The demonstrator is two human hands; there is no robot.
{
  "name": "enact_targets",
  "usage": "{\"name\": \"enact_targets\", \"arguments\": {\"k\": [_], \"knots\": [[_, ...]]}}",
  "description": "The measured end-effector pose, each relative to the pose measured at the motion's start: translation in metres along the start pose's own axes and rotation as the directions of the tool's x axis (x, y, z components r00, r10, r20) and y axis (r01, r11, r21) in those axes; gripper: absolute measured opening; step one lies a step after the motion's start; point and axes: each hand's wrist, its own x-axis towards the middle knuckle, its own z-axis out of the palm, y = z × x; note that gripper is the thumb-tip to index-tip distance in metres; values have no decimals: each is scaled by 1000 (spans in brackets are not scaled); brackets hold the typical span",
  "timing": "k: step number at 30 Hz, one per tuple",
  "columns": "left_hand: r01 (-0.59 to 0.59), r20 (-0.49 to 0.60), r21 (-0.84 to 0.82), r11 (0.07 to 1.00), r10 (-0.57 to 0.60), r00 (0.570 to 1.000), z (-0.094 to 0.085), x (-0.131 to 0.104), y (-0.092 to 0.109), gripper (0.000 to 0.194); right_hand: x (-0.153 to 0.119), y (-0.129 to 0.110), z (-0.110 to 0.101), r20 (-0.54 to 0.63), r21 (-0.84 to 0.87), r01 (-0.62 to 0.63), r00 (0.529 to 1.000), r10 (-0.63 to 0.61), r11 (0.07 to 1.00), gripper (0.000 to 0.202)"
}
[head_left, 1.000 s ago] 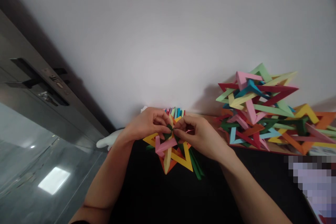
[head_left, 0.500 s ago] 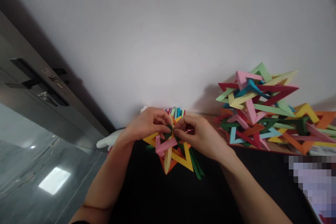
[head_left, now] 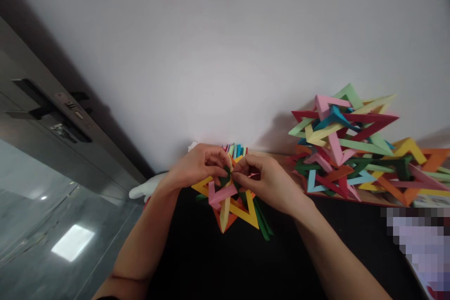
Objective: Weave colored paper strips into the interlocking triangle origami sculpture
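Observation:
A folded paper star (head_left: 250,213) in yellow, pink, cream, orange and green sits low in the middle of the head view, between my two hands. My left hand (head_left: 201,165) pinches a dark green paper strip (head_left: 224,180) near the star's top. Close against it, the fingertips of my right hand (head_left: 264,179) are pressed together at the same spot, on the green strip's end. The exact fold between the fingertips is hidden. Below my right hand, loose dark green strips (head_left: 264,225) stick out from under the star.
Several finished-looking paper stars (head_left: 346,126) are piled on a wooden surface (head_left: 272,155) at the right. Coloured paper strips (head_left: 237,150) stand behind my hands against the wall (head_left: 211,56). A white rounded object (head_left: 142,191) is left of my forearm, near a grey door (head_left: 66,117) with a handle.

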Motion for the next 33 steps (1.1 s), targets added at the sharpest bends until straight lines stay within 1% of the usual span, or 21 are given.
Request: {"name": "enact_targets", "arguments": {"k": [10, 15, 23, 27, 33], "knots": [[25, -10, 38, 999, -25, 1000, -2, 1, -2, 14, 1, 1, 1, 0, -20, 7, 1000, -7, 1000, 8], [25, 7, 74, 997, -26, 1000, -3, 0, -3, 17, 1, 1, 1, -2, -26, 9, 1000, -9, 1000, 9], [-20, 4, 130, 991, 20, 1000, 2, -3, 3, 19, 1, 0, 2, -8, -8, -6, 1000, 6, 1000, 8], [-34, -4, 187, 982, 36, 999, 5, -4, 2, 20, 1, -1, 2, -12, -12, 6, 1000, -6, 1000, 9], [-46, 19, 208, 977, 44, 999, 5, -5, 1, 18, 0, -3, 2, -3, -12, 0, 1000, 0, 1000, 8]]}}
